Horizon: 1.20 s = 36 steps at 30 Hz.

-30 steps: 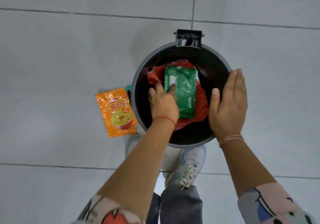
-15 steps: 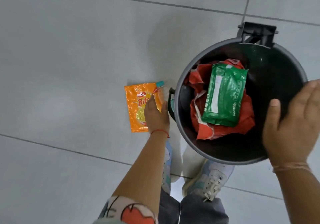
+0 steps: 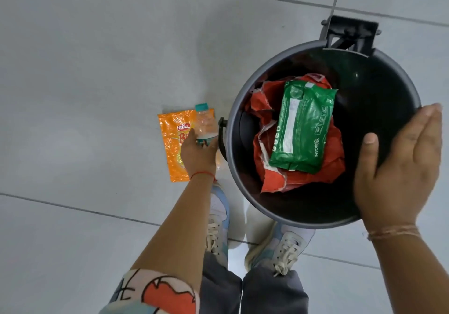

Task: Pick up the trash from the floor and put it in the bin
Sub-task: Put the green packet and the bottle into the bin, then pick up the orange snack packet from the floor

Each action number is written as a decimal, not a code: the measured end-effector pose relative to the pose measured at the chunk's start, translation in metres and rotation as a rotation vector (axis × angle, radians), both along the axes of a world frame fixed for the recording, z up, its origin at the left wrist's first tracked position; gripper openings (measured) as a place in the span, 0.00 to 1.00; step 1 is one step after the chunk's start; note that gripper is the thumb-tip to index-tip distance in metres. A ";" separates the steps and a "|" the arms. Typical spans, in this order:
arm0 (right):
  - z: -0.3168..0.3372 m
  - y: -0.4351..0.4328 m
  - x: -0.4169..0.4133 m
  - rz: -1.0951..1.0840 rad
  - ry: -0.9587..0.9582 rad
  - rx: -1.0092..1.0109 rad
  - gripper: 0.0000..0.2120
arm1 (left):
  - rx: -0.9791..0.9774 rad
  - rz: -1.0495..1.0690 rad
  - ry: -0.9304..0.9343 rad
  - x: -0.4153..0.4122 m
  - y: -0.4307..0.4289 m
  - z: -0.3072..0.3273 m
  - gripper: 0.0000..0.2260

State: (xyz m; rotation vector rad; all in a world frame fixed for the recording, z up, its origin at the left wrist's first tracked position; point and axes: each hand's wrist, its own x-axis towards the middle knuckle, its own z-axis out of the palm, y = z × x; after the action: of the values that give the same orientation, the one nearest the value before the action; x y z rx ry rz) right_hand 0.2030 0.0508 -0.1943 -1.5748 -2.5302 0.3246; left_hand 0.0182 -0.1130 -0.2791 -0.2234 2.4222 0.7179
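A round black bin (image 3: 379, 99) stands on the grey tiled floor, open at the top. Inside lie a crumpled red wrapper (image 3: 332, 163) and, on top of it, a green packet (image 3: 303, 129). Left of the bin an orange snack packet (image 3: 170, 138) lies flat on the floor. My left hand (image 3: 198, 154) is over that packet, shut on a small clear plastic bottle (image 3: 205, 125) with a teal cap. My right hand (image 3: 401, 167) rests flat against the bin's right rim, fingers together, holding nothing.
My two feet in pale sneakers (image 3: 279, 245) stand just in front of the bin. A black hinge bracket (image 3: 349, 34) sticks out at the bin's far rim. Bare floor tiles (image 3: 85, 70) stretch to the left and beyond.
My left hand left the green packet in the bin, moved out to the left, and closed on the clear bottle above the orange packet. My right hand stayed at the bin's rim.
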 end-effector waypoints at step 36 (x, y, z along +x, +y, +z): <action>0.006 0.003 -0.004 -0.011 0.052 -0.051 0.27 | 0.483 -0.364 0.713 0.031 0.063 0.149 0.23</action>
State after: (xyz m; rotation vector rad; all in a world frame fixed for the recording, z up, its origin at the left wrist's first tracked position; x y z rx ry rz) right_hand 0.1995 0.0540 -0.1884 -1.5763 -2.4924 0.4269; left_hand 0.0492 -0.0495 -0.1296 0.7667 2.6930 1.3339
